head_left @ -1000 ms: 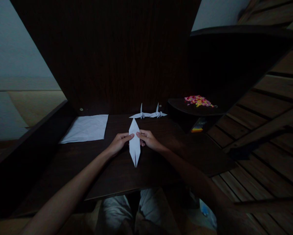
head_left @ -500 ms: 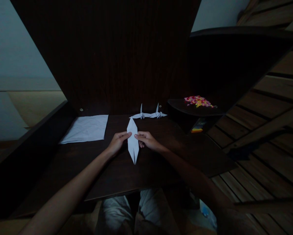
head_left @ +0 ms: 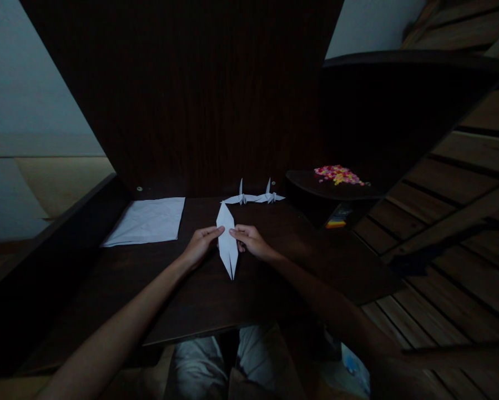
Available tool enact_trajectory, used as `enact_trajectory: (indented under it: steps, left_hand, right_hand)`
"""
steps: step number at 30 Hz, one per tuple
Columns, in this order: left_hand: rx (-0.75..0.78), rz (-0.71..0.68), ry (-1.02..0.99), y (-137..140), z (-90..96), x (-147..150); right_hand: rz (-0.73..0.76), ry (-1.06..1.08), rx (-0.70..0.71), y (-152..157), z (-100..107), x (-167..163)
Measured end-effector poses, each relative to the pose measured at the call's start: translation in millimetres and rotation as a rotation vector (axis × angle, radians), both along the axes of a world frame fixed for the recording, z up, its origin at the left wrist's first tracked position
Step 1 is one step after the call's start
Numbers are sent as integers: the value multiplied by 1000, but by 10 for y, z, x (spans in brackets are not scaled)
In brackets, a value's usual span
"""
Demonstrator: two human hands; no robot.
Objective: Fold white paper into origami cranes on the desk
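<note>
Between my two hands is a white folded paper (head_left: 227,244), long and pointed at both ends, with a slit running up from its near tip. My left hand (head_left: 203,243) pinches its left edge, thumb on top. On the right edge, my right hand (head_left: 250,241) grips it the same way, its other fingers curled partly out of sight beneath. Just beyond the paper's far tip, two white origami cranes (head_left: 242,199) stand side by side near the back panel.
A stack of white paper sheets (head_left: 149,221) lies at the left of the dark desk (head_left: 191,311). Small pink and yellow pieces (head_left: 339,174) are heaped on a raised corner shelf (head_left: 303,182) at the right. A tall dark panel (head_left: 199,100) closes off the back.
The near end of the folded paper has swung slightly right, and its outline looks a little narrower. Both hands keep their hold at almost the same place.
</note>
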State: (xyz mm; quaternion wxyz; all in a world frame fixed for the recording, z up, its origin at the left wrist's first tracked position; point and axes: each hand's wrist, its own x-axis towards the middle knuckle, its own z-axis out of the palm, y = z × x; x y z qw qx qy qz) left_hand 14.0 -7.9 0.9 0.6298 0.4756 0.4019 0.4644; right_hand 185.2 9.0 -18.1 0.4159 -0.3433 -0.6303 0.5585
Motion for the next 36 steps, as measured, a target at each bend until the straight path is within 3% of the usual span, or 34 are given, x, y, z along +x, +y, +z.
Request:
enact_trajectory:
  steps: [9, 18, 29, 36]
  left_hand:
    - [4, -56, 25, 14, -24, -22]
    - [79, -52, 73, 18, -37, -43]
    - [190, 22, 183, 50, -56, -74]
    - [222, -14, 216, 63, -75, -69]
  right_hand:
    - [-45, 6, 7, 40, -43, -25]
    - [-21, 108, -101, 24, -38, -54]
    - [-53, 78, -37, 30, -52, -49]
    - [-69, 56, -3, 41, -41, -34]
